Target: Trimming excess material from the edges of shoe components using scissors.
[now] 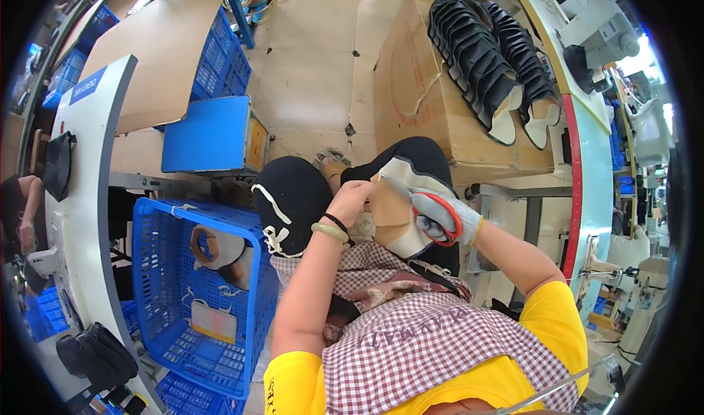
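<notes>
Nearest the camera, a checked apron [403, 334] and a yellow shirt [546, 316] are filling the near edge, where the person's upper body is being cut off. Over the lap, the bare left hand [350, 207] is pinching the left edge of a tan and white shoe piece [392, 228], its fingers closed and its fingertips partly hiding behind the edge. On the right, the gloved right hand [437, 213] is clenching round the red handles of a pair of scissors [460, 226], pressing close against the same piece; the blades are staying hard to make out among the pale layers, so how wide they are standing cannot be told. Black trousers [293, 195] are showing on both sides of the piece, which is covering part of the right leg. At the left, a blue basket [260, 290] is holding more shoe parts [220, 250], some overlapping. On the far right, black shoe pieces [469, 56] are lying in two rows on a cardboard box [411, 85]. Dark lens corners are cutting off the white table [92, 195] at left.
</notes>
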Action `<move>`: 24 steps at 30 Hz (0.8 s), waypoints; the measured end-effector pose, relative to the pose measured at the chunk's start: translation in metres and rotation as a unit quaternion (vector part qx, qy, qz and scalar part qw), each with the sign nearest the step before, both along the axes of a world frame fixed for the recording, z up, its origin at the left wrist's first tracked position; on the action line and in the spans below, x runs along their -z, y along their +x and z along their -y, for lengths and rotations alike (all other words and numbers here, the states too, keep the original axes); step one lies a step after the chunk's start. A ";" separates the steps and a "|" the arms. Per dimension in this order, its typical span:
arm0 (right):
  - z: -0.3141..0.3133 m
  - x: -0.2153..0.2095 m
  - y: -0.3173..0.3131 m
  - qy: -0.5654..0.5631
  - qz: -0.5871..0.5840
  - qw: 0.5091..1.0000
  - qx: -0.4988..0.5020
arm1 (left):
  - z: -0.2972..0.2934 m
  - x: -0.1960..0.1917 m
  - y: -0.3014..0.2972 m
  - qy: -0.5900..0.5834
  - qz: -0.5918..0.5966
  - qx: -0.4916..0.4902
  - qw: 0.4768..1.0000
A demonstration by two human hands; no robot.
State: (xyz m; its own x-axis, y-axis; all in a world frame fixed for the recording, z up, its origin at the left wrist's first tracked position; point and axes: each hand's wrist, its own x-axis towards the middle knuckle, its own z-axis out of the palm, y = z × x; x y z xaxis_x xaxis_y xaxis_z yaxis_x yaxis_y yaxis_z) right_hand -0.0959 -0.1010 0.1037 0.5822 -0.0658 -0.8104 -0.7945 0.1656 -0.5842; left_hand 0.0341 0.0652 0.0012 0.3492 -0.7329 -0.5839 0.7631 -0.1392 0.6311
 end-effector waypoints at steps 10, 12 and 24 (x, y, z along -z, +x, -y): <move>0.002 -0.015 -0.009 0.127 0.032 0.991 0.021 | -0.020 -0.026 -0.023 -0.139 0.067 -0.158 0.975; -0.005 -0.019 -0.015 0.147 0.076 0.986 0.021 | -0.026 -0.056 -0.030 -0.172 0.111 -0.207 0.957; -0.052 -0.028 -0.007 0.319 0.208 0.925 0.005 | -0.055 -0.070 -0.069 -0.077 0.373 -0.295 0.876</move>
State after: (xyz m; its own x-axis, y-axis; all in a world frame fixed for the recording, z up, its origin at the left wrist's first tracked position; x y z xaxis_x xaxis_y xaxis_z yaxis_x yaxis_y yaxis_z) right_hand -0.1031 -0.0489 0.1313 0.8543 0.3408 -0.3924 -0.5194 0.5886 -0.6195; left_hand -0.0346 0.1206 0.0707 0.9360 -0.3472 0.0584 0.0408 0.2715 0.9616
